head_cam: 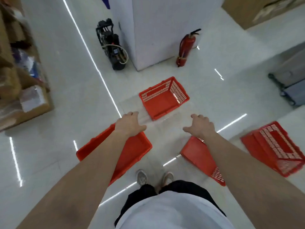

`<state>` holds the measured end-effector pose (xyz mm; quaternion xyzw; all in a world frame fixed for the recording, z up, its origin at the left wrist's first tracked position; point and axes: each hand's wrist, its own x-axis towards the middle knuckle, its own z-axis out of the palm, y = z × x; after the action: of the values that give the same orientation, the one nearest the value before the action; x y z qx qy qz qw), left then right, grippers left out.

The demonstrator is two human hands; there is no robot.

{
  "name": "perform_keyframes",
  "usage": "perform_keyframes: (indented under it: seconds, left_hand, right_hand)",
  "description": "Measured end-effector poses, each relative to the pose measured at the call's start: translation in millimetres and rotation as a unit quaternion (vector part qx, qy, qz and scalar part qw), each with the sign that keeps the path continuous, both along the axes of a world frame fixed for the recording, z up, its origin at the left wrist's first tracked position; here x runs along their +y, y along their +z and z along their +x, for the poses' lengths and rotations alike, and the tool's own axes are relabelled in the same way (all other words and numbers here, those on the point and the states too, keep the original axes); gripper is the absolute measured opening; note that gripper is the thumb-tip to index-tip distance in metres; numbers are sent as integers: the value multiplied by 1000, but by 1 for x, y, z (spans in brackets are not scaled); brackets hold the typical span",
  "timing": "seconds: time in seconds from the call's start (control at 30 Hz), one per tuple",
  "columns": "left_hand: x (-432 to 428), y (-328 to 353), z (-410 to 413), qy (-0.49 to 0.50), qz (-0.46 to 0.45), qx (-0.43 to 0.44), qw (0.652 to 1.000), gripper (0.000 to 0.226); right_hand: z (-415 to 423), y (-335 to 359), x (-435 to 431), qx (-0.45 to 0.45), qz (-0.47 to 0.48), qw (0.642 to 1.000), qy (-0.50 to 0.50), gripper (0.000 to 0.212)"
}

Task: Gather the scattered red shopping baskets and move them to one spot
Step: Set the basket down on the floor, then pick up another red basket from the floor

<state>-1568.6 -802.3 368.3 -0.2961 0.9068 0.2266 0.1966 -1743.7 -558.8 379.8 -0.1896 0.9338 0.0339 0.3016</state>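
Both my arms are stretched out in front of me. My left hand (130, 123) and my right hand (201, 125) hold nothing, and the fingers hang loose and a little bent. Four red baskets sit apart on the floor (69, 100). The middle basket (163, 98) is a bit farther off, between my hands. The left basket (133, 151) lies under my left arm, and the picture is too blurry to tell if my hand touches its edge. The right basket (196, 154) is near my feet, under my right arm. The last basket (277, 149) is way off to the right. They are all empty, so I think they are light. They look like hard plastic with lots of little holes, so they should not bend. I would grab each one by its top edge. The floor is white, shiny tile, so a basket could slide on it. Farther away stand a white pillar (156, 30), a red fire extinguisher (185, 47) and a black machine (112, 47). Brown boxes (24, 96) are on the left.
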Motion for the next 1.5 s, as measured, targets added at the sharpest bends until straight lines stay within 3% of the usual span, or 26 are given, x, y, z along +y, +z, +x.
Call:
perform_keyframes:
  seconds: [0.17,0.33,0.5,0.67,0.9,1.13,1.2,1.3,1.43,1.5]
  left_hand:
    - [98,10,-69,-126,5,10,992,80]
    - [222,-6,-126,-213,34,1,976,83]
    - [333,-50,-161,-194,87,0,977,84]
    - [397,-137,-190,-127,90,-43,987,84]
    - [426,-303,-232,-86,55,-65,993,91]
    - [407,-498,-264,-24,13,-73,997,95]
    - [399,-547,-273,-5,3,-56,998,93]
    - [391,-602,-284,18,-6,-22,1000,90]
    - [388,-646,-278,41,35,8,999,64]
    - [389,-653,-270,50,33,22,998,52]
  right_hand:
    - [1,4,147,6,-14,988,-157,81]
    - [15,-16,292,3,-37,952,-305,76]
    - [22,-69,423,-15,-85,901,-425,75]
    - [7,-156,515,-70,-95,876,-468,86]
    - [-44,-322,564,-95,-116,858,-491,83]
    - [-67,-520,558,-88,-142,835,-524,74]
    - [-71,-572,551,-64,-142,840,-520,66]
    - [-75,-628,544,44,-127,832,-538,70]
    - [-74,-670,542,112,-216,782,-573,51]
    - [-73,-677,541,132,-235,773,-573,43]
